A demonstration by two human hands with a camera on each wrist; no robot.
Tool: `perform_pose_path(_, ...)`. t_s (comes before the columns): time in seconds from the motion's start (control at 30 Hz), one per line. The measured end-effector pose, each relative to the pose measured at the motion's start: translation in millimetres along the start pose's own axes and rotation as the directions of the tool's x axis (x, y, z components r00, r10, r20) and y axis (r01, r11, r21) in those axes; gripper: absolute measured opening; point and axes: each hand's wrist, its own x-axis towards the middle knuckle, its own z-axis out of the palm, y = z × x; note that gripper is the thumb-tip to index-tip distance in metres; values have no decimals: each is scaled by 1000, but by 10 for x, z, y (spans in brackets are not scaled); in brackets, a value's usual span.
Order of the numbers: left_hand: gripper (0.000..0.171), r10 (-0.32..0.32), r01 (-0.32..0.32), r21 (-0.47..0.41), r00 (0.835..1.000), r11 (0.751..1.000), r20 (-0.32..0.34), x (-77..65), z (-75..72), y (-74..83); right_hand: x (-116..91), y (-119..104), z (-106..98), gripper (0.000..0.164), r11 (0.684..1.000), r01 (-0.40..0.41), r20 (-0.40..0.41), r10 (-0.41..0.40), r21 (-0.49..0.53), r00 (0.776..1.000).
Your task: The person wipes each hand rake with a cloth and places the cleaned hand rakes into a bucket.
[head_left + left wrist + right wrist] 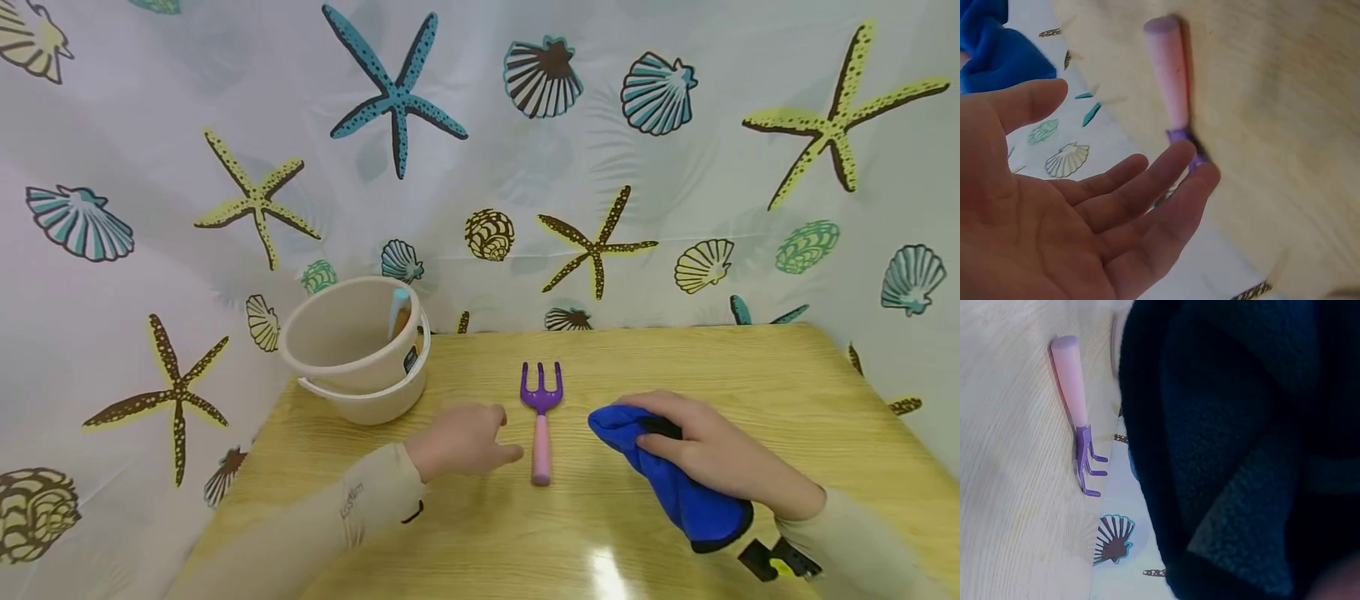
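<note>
A small garden hand fork (542,425) with purple tines and a pink handle lies on the wooden table, tines toward the back. My left hand (467,439) hovers just left of its handle, fingers loosely bent and holding nothing. In the left wrist view the fingertips (1207,175) overlap the fork's purple neck, with the pink handle (1169,75) beyond. To the right of the fork, my right hand (697,446) grips a bunched blue cloth (675,492) with black edging. That cloth (1229,444) fills much of the right wrist view and hides most of the hand.
Two nested off-white buckets (352,367) with a white handle stand at the table's back left. A light-blue tool handle (397,307) and something brown show inside. A white curtain (465,108) printed with starfish and shells hangs behind and beside the wooden table (705,358).
</note>
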Motion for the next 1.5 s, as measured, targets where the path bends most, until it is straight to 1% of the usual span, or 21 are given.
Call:
perform_pose_path(0.1, 47, -11, 11, -3, 999, 1000, 41, 153, 179, 12, 2, 4, 37, 40, 1000, 7, -4, -7, 5, 1000)
perform_pose_path(0.17, 42, -20, 20, -5, 998, 1000, 58, 250, 263, 23, -3, 7, 54, 40, 1000, 2, -6, -2, 10, 1000)
perform_pose_path(0.27, 43, -39, 38, 10, 997, 999, 73, 381, 356, 49, -5, 19, 77, 40, 1000, 1, -9, -1, 18, 1000)
perform_pose_path(0.37, 47, -74, 71, 33, 994, 997, 81, 483, 409, 94, 8, 44, 99, 40, 1000, -3, -8, 3, 20, 1000)
perform_pose_path(0.57, 44, -139, 131, 76, 984, 988, 115, 690, 536, 86, 43, 66, 145, 41, 1000, -7, -3, 7, 20, 1000)
perform_pose_path(0.67, 42, -168, 158, 86, 978, 984, 124, 733, 565, 76, 44, 67, 145, 41, 1000, -11, 0, 11, 12, 1000)
perform_pose_path(0.77, 39, -179, 171, 81, 977, 982, 114, 745, 585, 65, 37, 75, 138, 41, 1000, -21, 2, 21, 0, 1000)
perform_pose_path(0.87, 38, -193, 192, 19, 976, 981, 102, 744, 608, 42, 29, 81, 129, 42, 1000, -31, 4, 31, -5, 1000)
perform_pose_path(0.93, 38, -191, 197, -49, 977, 979, 98, 738, 615, 29, 24, 80, 119, 42, 999, -38, 5, 38, -10, 999)
perform_pose_path(1.03, 38, -176, 190, -145, 979, 971, 99, 726, 617, 9, 12, 76, 101, 43, 999, -45, 6, 46, -14, 999)
perform_pose_path(1.07, 38, -165, 179, -164, 981, 970, 98, 725, 618, 0, 8, 75, 96, 43, 999, -48, 6, 48, -17, 999)
perform_pose_path(1.13, 39, -154, 169, -190, 984, 967, 93, 718, 610, -12, -1, 72, 88, 43, 998, -51, 6, 51, -20, 999)
perform_pose_path(1.33, 39, -155, 163, -235, 987, 958, 52, 675, 564, -53, -16, 76, 91, 44, 998, -64, 4, 64, -20, 998)
perform_pose_path(1.4, 38, -140, 147, -291, 989, 945, 46, 666, 562, -71, -21, 80, 97, 43, 997, -70, 6, 70, -16, 998)
perform_pose_path(1.5, 34, -120, 123, -415, 992, 901, 32, 652, 590, -99, -35, 83, 102, 43, 997, -72, 5, 72, -11, 997)
